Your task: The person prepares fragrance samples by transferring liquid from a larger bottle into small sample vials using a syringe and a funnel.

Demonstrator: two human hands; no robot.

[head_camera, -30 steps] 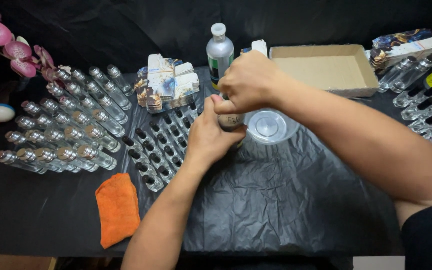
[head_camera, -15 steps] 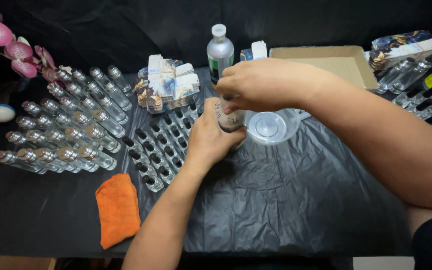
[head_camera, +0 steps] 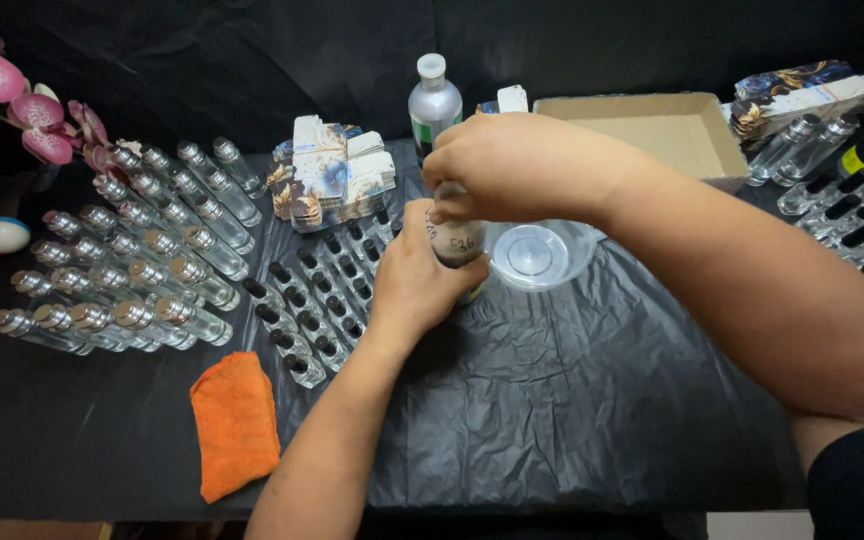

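Fig. Head view, both hands at centre of table. Left hand [head_camera: 414, 285] wraps a small bottle [head_camera: 457, 245] from its near-left side; fingers curled tight round the body, thumb up along the side. Right hand [head_camera: 512, 165] sits directly on top of the same bottle, fingers [head_camera: 452, 205] bunched down and closed over its neck/cap; the cap itself is hidden, so cannot tell whether it is on or off. Bottle is upright, pale label w/ handwriting facing the camera, base just above the black plastic sheet [head_camera: 572, 400].

Just right of the fingers, touching or nearly so: clear round plastic bowl [head_camera: 537, 255]. Just left & below the left-hand fingers: rows of small clear vials w/ dark openings [head_camera: 302, 320], lying in diagonal lines. Beyond the fingers, to the rear: clear bottle w/ white cap [head_camera: 434, 105], upright. Rear-left: stack of patterned folded cartons [head_camera: 332, 175]. Rear-right: open cardboard box [head_camera: 652, 125]. Further left: rows of silver-capped glass spray bottles [head_camera: 132, 260], laid flat. Near-left, well apart from the hands: orange cloth [head_camera: 235, 420]. Far right edge: more vials & bottles [head_camera: 852, 200]. Far left edge: pink orchid flowers [head_camera: 22, 110].
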